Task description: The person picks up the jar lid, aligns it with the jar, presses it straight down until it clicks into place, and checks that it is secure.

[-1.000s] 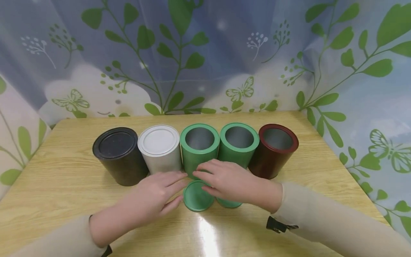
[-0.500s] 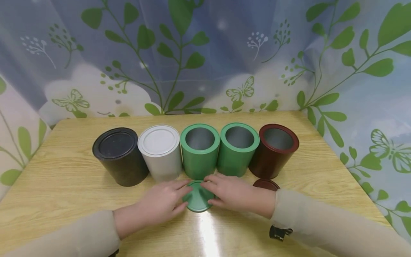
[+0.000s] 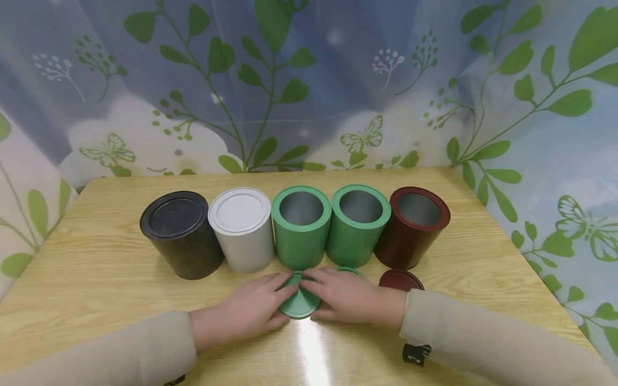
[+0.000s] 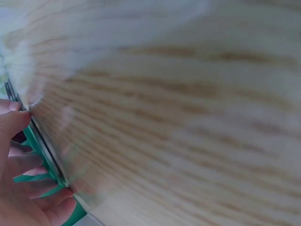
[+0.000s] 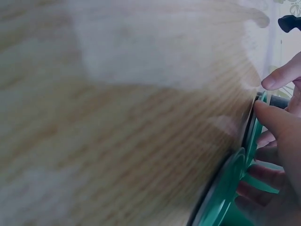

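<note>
1. Black can (image 3: 185, 244): stood upright toward the counter's (image 3: 96, 257) left edge, behind mid-depth; top closed.
2. White can (image 3: 243, 246): stood just beside it, upright, top closed.
3. Left hand (image 3: 243, 308): brought in from the left; fingertips laid over the left side of a green lid, thumb held apart from them at its near side.
4. Left green can (image 3: 300, 246): stood mid-row, parallel to the far edge; grey interior seen.
5. Green lid (image 3: 300, 305): laid flat on the counter, just in front of that can, on its near-edge side, between the hands; partly covered by both.
6. Right hand (image 3: 350, 295): fingertips laid over the lid's right side, thumb spread away near its front; the two hands nearly meeting.
7. Right green can (image 3: 356, 244): interior seen; a second green lid (image 3: 348, 269) is mostly hidden by the right hand.
8. Dark red can (image 3: 404, 244): stood last, toward the right edge, interior seen; dark red lid (image 3: 399, 279) laid in front, partly covered by the right sleeve (image 3: 463, 321).
</note>
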Available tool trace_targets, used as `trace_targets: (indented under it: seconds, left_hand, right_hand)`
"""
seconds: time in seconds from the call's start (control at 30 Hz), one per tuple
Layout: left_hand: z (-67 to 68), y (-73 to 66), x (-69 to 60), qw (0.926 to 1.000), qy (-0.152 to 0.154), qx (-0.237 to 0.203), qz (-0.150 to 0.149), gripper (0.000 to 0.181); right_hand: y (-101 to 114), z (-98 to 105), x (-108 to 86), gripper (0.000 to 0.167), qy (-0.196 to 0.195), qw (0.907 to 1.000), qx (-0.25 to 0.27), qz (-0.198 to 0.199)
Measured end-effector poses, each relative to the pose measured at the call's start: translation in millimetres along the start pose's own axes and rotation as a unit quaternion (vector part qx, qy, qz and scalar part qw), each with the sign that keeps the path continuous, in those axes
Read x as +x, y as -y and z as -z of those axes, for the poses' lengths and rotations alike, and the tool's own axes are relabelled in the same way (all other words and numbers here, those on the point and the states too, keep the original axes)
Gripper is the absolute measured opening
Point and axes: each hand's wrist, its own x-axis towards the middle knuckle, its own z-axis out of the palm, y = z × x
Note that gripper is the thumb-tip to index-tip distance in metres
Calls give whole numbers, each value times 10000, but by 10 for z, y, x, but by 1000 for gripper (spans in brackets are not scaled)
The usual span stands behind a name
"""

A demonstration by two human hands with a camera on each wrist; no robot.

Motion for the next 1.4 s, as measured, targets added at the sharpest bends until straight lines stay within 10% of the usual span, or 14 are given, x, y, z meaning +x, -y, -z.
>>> trace_targets:
  seconds: [0.57,1.4]
  left_hand:
    - [33,-22,-14,9997,172,-71,-166,42]
    - [539,-85,-39,9857,-1360,468,-878,39]
  right_hand:
    - [5,-7,17,55,-45,9999,14,143]
    - [69,536,-144,50,-1017,9934,-260,468]
